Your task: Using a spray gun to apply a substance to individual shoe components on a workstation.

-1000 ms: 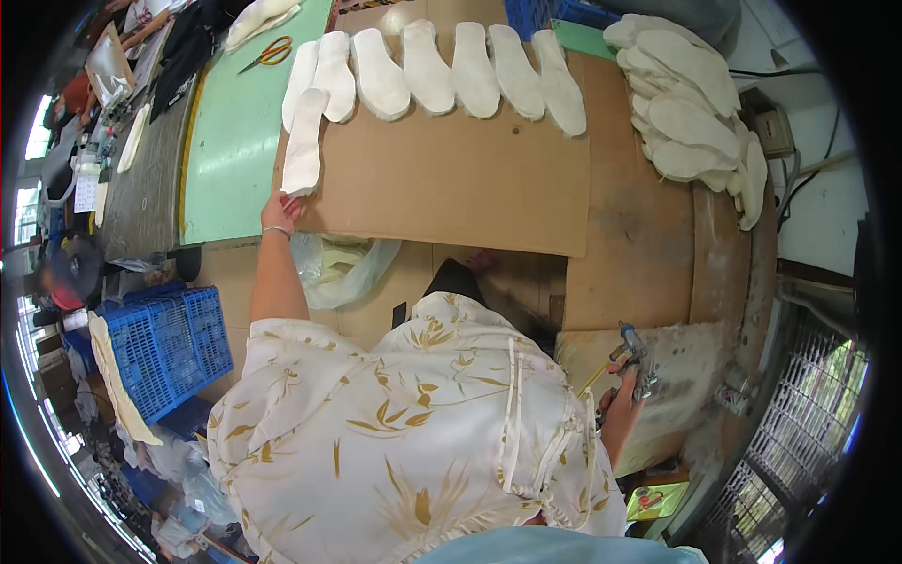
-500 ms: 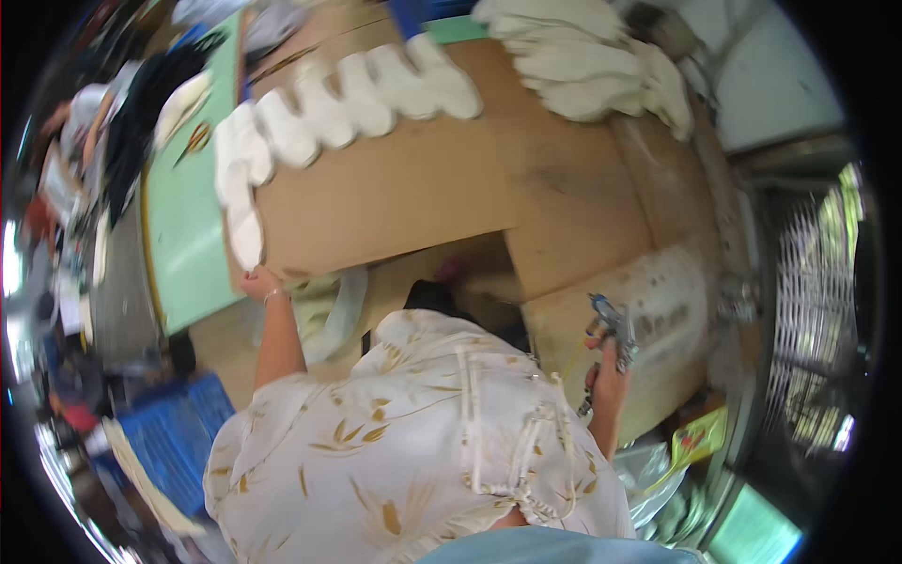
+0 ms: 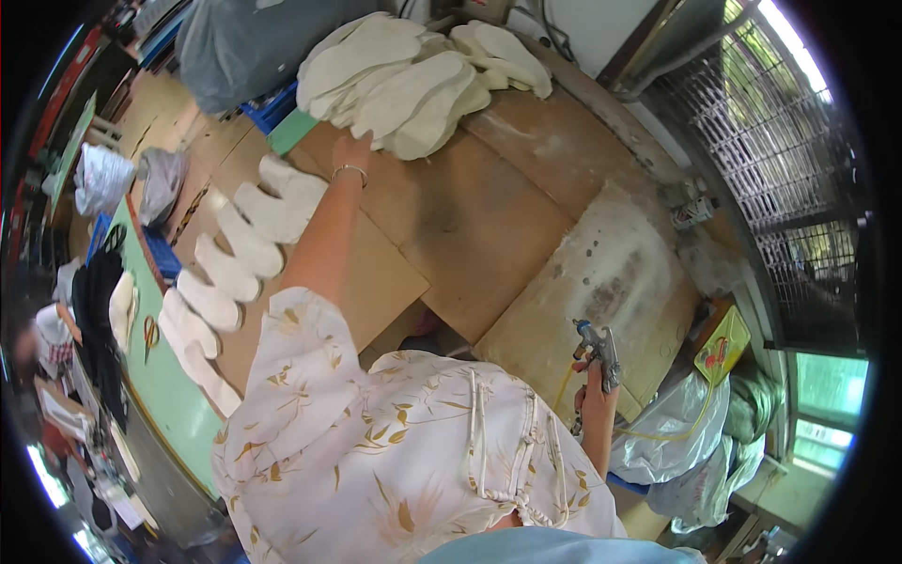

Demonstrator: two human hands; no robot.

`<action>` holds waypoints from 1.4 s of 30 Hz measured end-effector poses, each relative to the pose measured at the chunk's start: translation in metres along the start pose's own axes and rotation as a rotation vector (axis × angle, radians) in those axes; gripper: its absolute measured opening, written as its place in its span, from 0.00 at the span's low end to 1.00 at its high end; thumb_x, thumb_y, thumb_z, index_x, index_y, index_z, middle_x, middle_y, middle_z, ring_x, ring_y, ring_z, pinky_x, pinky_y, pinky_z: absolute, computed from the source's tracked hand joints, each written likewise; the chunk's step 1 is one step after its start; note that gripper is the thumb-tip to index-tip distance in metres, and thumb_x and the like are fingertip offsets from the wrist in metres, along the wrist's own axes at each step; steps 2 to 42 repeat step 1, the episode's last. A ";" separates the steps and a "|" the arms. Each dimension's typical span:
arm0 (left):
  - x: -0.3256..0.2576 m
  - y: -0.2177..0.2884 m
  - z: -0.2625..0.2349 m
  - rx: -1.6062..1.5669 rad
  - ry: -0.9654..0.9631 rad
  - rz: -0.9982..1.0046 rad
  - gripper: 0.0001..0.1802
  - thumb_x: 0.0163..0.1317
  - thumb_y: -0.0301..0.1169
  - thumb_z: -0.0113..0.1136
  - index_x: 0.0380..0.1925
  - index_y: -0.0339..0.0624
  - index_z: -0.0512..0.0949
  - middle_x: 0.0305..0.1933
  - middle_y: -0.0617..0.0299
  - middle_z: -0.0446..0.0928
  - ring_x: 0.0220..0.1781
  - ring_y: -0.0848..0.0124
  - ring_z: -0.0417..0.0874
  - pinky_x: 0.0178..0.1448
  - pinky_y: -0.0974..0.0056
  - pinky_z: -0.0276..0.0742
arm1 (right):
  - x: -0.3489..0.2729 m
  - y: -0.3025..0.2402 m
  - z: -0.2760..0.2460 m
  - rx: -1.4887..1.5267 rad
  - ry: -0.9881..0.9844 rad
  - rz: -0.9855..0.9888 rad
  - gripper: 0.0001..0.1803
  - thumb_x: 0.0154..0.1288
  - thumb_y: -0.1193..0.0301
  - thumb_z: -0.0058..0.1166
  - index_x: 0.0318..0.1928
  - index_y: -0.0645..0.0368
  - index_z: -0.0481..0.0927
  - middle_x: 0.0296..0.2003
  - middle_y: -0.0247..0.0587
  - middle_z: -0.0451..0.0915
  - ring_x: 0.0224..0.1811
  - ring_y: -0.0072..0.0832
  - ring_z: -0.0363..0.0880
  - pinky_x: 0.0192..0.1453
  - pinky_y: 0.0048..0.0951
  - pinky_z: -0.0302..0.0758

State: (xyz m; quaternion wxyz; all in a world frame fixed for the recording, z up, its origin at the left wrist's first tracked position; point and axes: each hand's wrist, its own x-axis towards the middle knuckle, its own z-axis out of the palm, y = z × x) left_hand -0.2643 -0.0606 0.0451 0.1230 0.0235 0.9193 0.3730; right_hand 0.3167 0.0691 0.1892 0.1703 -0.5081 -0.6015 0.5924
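My left hand [image 3: 352, 152] reaches far forward to the near edge of a heaped pile of cream, sole-shaped insoles [image 3: 413, 89]. Its fingers meet the pile's edge; whether they grip an insole is not clear. Left of my arm, a row of several white insoles [image 3: 225, 273] lies fanned out, overlapping, on brown cardboard [image 3: 376, 291]. My right hand [image 3: 596, 399] is closed round the handle of a metal spray gun [image 3: 601, 352] with a blue part at its end. A thin yellow hose [image 3: 658, 437] runs from the gun's side.
A green board [image 3: 174, 376] at the left bears orange-handled scissors [image 3: 150, 336]. Whitish residue marks the cardboard sheet [image 3: 573, 301] on the right. Plastic bags [image 3: 672, 432] and a yellow item [image 3: 722, 343] stand at the right. A grey bag [image 3: 263, 47] sits behind; a person [image 3: 52, 329] is far left.
My left hand has left the nearest insole of the row and moved forward and right to the pile. The view has swung right. My right hand still holds the spray gun.
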 end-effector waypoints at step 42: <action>0.007 0.009 0.015 0.005 -0.025 0.016 0.30 0.54 0.49 0.57 0.45 0.31 0.76 0.34 0.55 0.80 0.27 0.63 0.79 0.32 0.62 0.74 | 0.001 0.001 0.001 0.007 0.028 0.010 0.15 0.67 0.64 0.45 0.50 0.57 0.73 0.32 0.35 0.78 0.08 0.11 0.60 0.10 0.17 0.55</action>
